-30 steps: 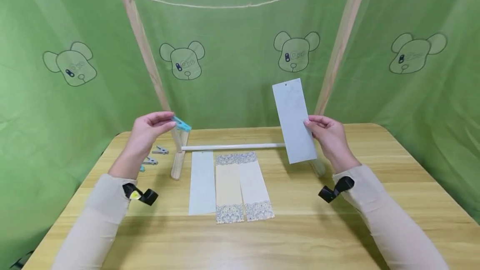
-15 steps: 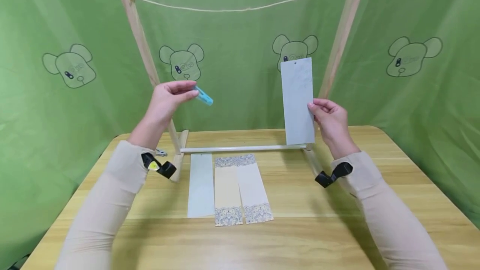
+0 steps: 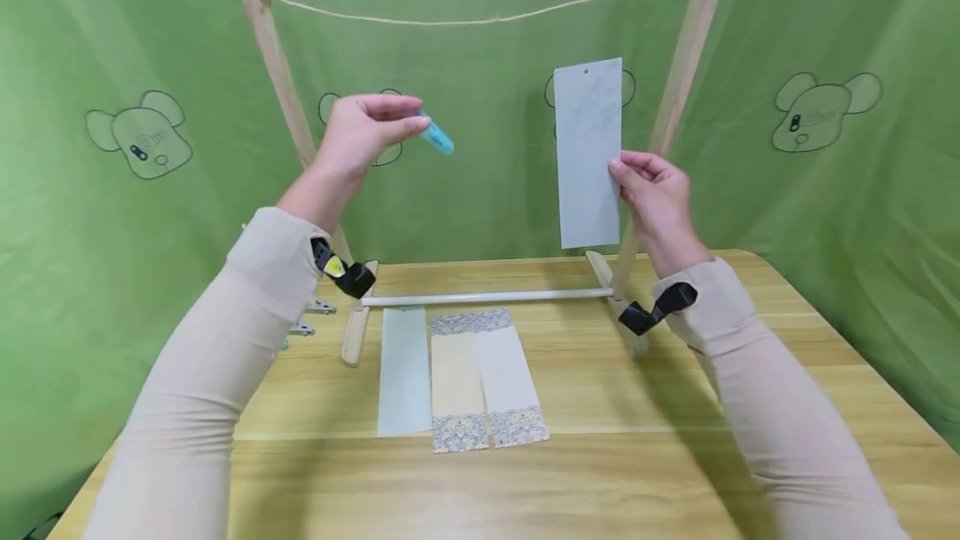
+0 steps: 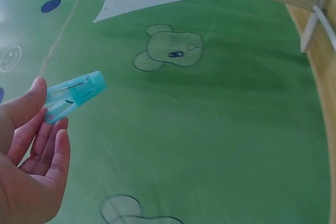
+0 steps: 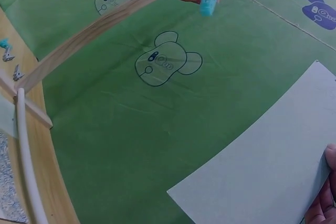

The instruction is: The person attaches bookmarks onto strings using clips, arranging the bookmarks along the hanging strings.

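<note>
Currently, left hand pinches a light-blue plastic clothespin by one end, presumably leaving its tip free; right hand pinches a pale-grey rectangular paper card by its right edge, holed top uncovered, below the sagging beige twine.

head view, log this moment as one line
left hand: pinches blue clip | right hand: holds pale card | string: nothing clipped on
</note>
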`<state>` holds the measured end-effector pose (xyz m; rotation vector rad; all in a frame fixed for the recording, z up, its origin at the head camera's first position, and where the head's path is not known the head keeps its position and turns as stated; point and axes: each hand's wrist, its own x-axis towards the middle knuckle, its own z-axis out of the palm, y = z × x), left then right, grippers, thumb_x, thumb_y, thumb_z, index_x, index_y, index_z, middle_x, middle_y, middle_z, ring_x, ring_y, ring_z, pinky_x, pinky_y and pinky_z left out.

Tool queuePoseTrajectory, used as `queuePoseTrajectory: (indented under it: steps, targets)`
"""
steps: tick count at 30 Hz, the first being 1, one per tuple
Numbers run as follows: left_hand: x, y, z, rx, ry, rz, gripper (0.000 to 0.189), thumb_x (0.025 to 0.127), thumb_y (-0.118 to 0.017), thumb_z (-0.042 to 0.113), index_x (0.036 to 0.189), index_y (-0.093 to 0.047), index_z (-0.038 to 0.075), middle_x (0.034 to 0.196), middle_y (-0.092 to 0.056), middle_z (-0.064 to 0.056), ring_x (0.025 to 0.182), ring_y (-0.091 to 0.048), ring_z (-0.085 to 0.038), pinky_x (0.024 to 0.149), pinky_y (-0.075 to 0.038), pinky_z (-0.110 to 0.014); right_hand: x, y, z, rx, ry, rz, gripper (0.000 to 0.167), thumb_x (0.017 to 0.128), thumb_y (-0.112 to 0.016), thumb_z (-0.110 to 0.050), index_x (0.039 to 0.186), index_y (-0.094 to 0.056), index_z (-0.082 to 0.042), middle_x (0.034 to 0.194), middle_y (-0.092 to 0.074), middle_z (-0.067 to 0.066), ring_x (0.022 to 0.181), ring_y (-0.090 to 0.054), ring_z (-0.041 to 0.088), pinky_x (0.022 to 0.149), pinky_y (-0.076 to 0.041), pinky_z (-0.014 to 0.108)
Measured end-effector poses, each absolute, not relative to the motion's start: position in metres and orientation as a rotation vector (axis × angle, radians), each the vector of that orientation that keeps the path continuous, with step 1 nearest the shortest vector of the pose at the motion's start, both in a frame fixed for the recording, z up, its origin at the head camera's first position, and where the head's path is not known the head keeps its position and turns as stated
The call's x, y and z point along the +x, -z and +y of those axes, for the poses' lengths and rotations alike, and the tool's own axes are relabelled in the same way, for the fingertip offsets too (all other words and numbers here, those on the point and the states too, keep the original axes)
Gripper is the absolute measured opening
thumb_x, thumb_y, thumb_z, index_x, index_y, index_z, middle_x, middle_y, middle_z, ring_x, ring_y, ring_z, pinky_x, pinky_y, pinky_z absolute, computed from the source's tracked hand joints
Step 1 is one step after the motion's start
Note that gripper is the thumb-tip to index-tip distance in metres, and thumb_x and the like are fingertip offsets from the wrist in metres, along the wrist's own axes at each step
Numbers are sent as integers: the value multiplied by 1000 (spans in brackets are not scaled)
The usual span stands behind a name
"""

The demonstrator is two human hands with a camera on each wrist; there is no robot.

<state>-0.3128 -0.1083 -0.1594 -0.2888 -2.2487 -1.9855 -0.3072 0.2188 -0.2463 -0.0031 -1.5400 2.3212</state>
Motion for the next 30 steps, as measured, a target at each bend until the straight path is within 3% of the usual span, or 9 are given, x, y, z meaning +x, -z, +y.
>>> queuePoseTrajectory:
  steps: [14, 23, 30]
  targets:
    - [-321, 110, -72, -341, 2067, -2165, 36, 74, -80, 9, 109, -70, 9, 112, -68, -2, 102, -62, -12, 87, -48, -16, -315, 223, 211, 64, -2248, -1515, 11, 78, -73, 3, 81, -70, -7, 73, -66, 1, 60, -54, 8, 53, -45, 14]
    - [-320, 81, -55, -358, 1973, -2240, 36, 75, -80, 12, 109, -69, 13, 113, -67, 2, 104, -60, -10, 92, -44, -17, -317, 215, 208, 61, -2262, -1474, 10, 77, -75, 1, 83, -70, -6, 76, -67, 2, 63, -56, 9, 53, -44, 15]
    - [-324, 57, -43, -303, 1967, -2192, 34, 75, -80, 12, 108, -70, 14, 110, -67, 5, 97, -59, -8, 85, -46, -15, -318, 210, 205, 74, -2281, -1434, 13, 75, -76, 2, 84, -70, -5, 77, -67, 3, 63, -55, 10, 53, -44, 15]
